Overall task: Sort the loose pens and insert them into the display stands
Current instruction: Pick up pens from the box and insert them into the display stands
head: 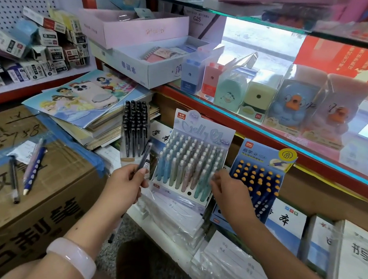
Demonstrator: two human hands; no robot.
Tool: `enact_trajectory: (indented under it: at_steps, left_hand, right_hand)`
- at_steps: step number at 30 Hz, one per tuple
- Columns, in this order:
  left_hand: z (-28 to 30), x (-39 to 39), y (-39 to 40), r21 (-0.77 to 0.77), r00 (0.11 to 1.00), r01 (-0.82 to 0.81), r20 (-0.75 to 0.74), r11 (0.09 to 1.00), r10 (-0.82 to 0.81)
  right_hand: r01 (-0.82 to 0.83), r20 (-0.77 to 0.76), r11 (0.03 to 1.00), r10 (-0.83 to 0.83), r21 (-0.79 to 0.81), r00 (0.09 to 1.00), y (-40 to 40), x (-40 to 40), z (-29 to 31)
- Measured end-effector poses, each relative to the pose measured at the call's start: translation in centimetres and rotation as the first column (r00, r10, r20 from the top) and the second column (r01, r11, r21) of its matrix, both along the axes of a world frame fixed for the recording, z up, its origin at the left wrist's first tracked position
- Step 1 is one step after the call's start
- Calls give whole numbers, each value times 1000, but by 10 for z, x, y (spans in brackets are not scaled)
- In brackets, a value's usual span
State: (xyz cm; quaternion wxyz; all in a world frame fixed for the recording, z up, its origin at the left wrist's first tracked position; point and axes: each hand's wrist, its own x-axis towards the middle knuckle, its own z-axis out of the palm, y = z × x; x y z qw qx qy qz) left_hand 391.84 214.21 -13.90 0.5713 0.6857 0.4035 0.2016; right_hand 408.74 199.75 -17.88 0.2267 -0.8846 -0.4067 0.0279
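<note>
"LANTU" on pastel pen stand [189, 163]

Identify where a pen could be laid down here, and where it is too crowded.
Free: the cardboard box top between the three loose pens and its right edge by the left hand. Crowded: the shelf holding the black pen stand, pastel pen stand and blue pen stand.

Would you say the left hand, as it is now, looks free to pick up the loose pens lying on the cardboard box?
Probably not yet: the left hand already grips a black pen. The loose pens lie uncovered on the cardboard box to its left, with nothing between, so the way itself looks free.
</note>
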Motion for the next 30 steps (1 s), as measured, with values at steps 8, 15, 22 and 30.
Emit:
enact_trajectory:
  at_steps: [8,15,22,30]
  left_hand:
    - [3,0,-1,-186,992,44,126,982,-21]
    - [4,-1,1,-246,979,84,199,966,-35]
    - [8,-4,1,-246,969,110,242,963,-49]
    - [12,-20,19,-176,932,-247,228,953,283]
  right_hand:
    - [26,-24,987,-30,-157,999,3,5,-3]
    - [-15,-156,999,21,42,988,20,-22,41]
    - [-19,-713,951,245,309,657,65,-60,67]
    - [123,-673,860,289,495,681,93,-49,94]
